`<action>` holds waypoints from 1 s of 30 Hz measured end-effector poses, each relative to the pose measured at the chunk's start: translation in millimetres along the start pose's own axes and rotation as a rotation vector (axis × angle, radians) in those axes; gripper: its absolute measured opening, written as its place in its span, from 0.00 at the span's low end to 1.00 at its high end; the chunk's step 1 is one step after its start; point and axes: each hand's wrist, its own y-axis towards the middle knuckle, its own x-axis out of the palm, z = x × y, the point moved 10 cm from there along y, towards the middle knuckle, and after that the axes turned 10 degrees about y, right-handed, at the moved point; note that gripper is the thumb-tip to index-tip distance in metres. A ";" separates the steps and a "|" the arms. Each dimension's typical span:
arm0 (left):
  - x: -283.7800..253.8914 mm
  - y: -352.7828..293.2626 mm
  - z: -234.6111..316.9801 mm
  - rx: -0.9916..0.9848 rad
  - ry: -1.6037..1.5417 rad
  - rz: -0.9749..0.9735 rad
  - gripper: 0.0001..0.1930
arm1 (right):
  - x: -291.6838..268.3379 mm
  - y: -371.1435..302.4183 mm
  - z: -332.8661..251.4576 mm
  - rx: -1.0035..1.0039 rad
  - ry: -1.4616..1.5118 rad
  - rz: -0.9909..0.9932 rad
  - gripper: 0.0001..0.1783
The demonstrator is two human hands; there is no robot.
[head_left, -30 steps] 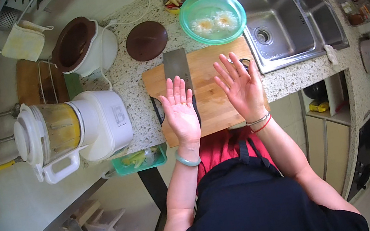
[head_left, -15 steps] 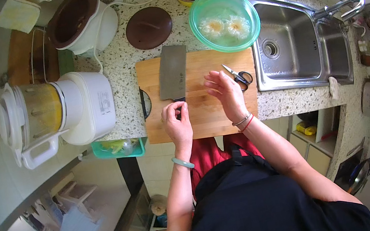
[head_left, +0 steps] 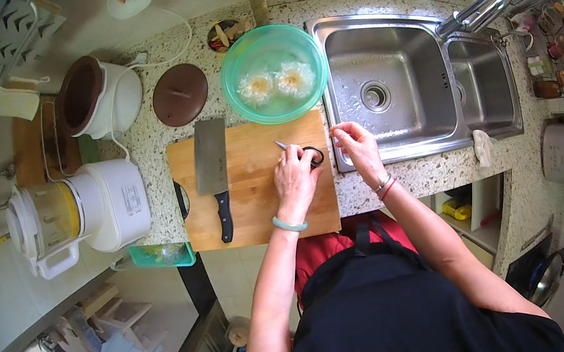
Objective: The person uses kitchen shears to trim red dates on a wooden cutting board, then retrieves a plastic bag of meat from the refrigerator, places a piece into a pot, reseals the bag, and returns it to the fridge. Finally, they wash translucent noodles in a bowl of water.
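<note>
My left hand (head_left: 296,182) is over the right part of the wooden cutting board (head_left: 253,215), its fingers closed around the small black-handled scissors (head_left: 317,158). The palm and fingers hide part of the scissors; a blade tip shows beyond the fingertips. Above the sink's near left corner, my right hand (head_left: 361,153) is loosely bent, with nothing visible in it. To the left on the board lies a cleaver (head_left: 211,157), its black handle toward me. A green translucent bowl (head_left: 239,106) stands at the board's far edge, with two whitish, frilly clumps (head_left: 294,80) in it.
A double steel sink (head_left: 382,56) with a tap (head_left: 483,8) adjoins the board's right. Leftward stand a white blender-like appliance (head_left: 114,205) and a white cooker (head_left: 110,100). Its brown lid (head_left: 181,94) lies nearby. A green tray (head_left: 160,256) sits by the counter edge.
The view has shifted right. My left hand has left the cleaver's handle and come onto the scissors. My right hand has moved from over the board to the sink's edge, its fingers more bent.
</note>
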 end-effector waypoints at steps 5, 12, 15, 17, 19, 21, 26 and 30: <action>2.2 -1.8 1.5 -0.014 0.052 0.033 0.10 | 3.7 5.4 -1.4 0.029 -0.119 -0.176 0.11; 8.7 -13.1 -4.3 -0.089 0.065 0.065 0.11 | 39.5 5.4 -17.4 -0.013 -0.315 -0.319 0.12; 9.4 -20.5 -17.8 -0.094 -0.063 0.095 0.10 | 61.3 3.5 -28.8 -0.064 -0.304 -0.364 0.12; -9.0 -23.7 -21.8 -0.104 -0.073 0.113 0.09 | 79.7 -3.2 -50.8 -0.143 -0.352 -0.377 0.11; -35.5 -22.4 -29.2 -0.112 -0.100 0.145 0.08 | 105.7 -7.1 -64.9 -0.253 -0.449 -0.426 0.10; -69.2 -17.5 -39.4 -0.148 -0.212 0.230 0.07 | 133.0 -13.4 -80.1 -0.379 -0.521 -0.469 0.10; -153.9 -1.6 -73.8 -0.153 -0.421 0.365 0.07 | 209.3 -33.3 -137.2 -0.512 -0.540 -0.597 0.12; -231.5 16.6 -94.7 -0.079 -0.509 0.493 0.07 | 255.9 -37.4 -193.2 -0.666 -0.506 -0.649 0.13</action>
